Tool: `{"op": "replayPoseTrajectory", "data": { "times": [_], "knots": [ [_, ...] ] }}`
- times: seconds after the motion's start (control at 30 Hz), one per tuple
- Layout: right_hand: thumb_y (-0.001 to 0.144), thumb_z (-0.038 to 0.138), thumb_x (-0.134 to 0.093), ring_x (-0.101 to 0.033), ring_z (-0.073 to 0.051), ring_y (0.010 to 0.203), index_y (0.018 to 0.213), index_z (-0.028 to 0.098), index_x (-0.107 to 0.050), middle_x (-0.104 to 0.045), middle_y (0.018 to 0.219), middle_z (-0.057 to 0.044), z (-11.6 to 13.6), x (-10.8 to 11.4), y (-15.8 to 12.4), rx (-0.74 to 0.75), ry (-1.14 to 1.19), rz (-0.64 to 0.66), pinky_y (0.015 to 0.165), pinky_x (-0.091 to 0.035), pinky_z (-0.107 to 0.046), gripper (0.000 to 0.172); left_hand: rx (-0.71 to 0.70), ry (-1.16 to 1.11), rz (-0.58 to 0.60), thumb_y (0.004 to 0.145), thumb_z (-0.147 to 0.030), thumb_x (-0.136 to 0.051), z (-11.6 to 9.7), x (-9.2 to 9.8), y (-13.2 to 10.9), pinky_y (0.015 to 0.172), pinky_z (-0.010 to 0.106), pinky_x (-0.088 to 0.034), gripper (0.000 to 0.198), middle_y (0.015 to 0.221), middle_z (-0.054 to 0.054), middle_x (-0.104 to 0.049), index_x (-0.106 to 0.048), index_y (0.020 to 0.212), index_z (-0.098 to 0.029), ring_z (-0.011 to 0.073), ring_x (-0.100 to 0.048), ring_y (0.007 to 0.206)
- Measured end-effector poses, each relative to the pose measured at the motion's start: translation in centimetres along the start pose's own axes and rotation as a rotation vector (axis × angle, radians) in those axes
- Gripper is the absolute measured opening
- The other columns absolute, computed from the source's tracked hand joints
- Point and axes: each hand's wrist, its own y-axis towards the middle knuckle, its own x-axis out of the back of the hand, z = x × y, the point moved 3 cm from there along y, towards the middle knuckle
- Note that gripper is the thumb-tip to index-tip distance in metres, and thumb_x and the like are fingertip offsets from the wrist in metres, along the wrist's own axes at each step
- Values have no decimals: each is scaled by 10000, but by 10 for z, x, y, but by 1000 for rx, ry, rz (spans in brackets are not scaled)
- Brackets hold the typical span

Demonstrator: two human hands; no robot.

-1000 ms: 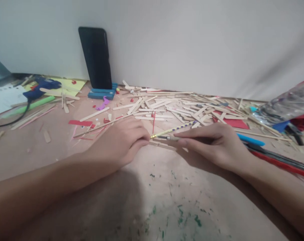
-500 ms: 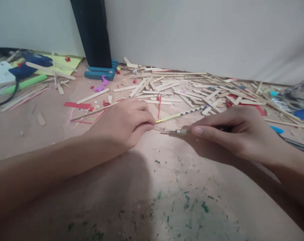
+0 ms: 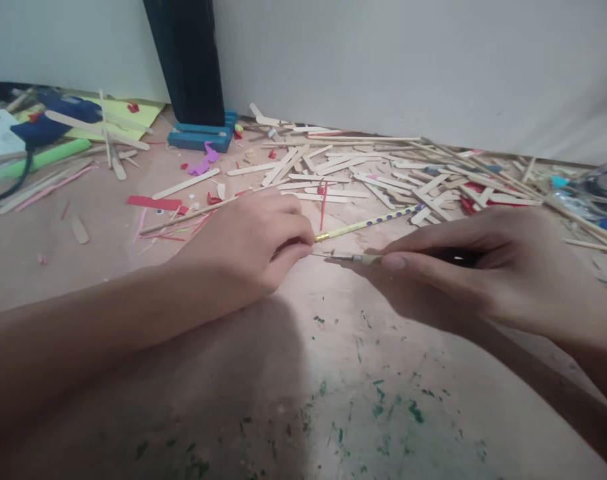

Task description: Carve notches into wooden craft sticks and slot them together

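Note:
My left hand (image 3: 251, 243) rests on the brown work surface (image 3: 333, 373) with its fingers curled shut, pinching something small at its fingertips that I cannot make out. My right hand (image 3: 483, 267) is closed around a thin craft knife (image 3: 356, 257) whose metal tip points left at the left fingertips. A yellow pencil with purple dots (image 3: 371, 223) lies just behind the two hands. A heap of wooden craft sticks (image 3: 363, 173) spreads across the surface beyond them.
A dark phone (image 3: 186, 60) stands in a blue holder (image 3: 201, 137) against the white wall. A blue glue gun (image 3: 48, 123) and yellow paper (image 3: 128, 113) lie far left. Red paper scraps (image 3: 153, 202) lie left of my hand. Clear plastic (image 3: 596, 190) sits far right.
The view has tilted down a little and come closer. Both hands stay together; the knife tip has moved nearer the left fingertips.

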Motion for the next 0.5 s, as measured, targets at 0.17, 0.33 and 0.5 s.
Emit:
{"op": "replayPoseTrajectory", "data": {
  "times": [0.17,0.33,0.5],
  "knots": [
    [986,293,-634,-354,-67,382,751,228,-820,-526,419,31,20,0,-4,147,-159,-31,353,-229,-241,307,3,-10,-2,998,-210,-595,0,0,0,830,346,-488,203,930,0,-754,-751,868,-215,213,-685,923],
    [985,346,-637,-407,-99,357,767,282,-820,-596,451,7,26,2,-8,196,-273,-58,363,-263,-276,292,12,-11,11,999,-222,-596,0,1,0,828,359,-486,211,918,1,-761,-743,848,-224,221,-687,908],
    [1001,387,-619,-404,-111,348,792,309,-836,-568,432,12,25,2,-10,166,-284,-57,376,-250,-304,312,-1,-1,3,995,-223,-592,0,1,0,837,358,-488,208,919,6,-768,-749,858,-225,216,-683,897]
  ]
}}
